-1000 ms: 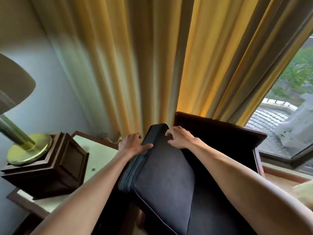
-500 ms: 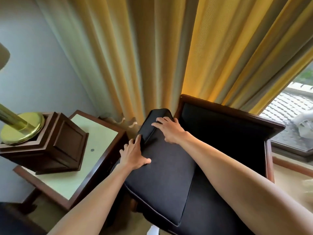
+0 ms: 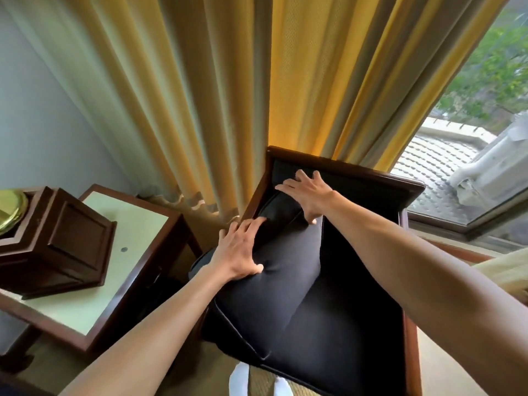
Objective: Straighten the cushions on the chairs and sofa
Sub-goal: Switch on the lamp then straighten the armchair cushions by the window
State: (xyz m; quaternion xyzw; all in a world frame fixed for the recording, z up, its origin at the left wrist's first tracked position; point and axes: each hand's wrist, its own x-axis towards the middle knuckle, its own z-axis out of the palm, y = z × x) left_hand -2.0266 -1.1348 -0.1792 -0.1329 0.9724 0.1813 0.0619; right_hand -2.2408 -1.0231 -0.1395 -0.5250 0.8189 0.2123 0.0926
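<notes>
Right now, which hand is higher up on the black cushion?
The right hand, pressing the cushion near the chair's back; the left hand presses lower, at its side edge.

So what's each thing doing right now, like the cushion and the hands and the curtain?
Dark cushion: tilted, one edge on the chair's left arm, not flat yet.
Left hand: flat, fingers spread, pressing the cushion.
Right hand: open, pushing the cushion's far corner down.
Armchair: upright, seat partly uncovered.
Yellow curtain: drawn, hanging in folds.
Window: uncovered on the right.
Side table: standing, with a wooden lamp base on it.
</notes>
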